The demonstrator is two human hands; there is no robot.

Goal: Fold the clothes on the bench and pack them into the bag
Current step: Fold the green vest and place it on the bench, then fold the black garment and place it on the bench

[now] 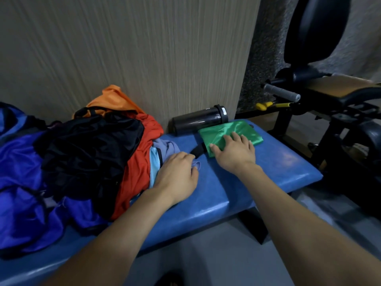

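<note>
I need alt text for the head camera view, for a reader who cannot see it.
A person's right hand rests flat on a folded green cloth on a blue bench, while the left hand grips a pale blue garment beside a heap of unfolded clothes. A dark bottle lies against the wall.

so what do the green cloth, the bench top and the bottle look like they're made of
Green cloth: likely satin or polyester; shiny, with bright streaks along its creases.
Bench top: looks like blue vinyl or faux leather over padding; smooth, softly glossy, rounded edges.
Bottle: probably dark translucent plastic with a black lid; glossy highlights, though metal can't be ruled out.
</note>
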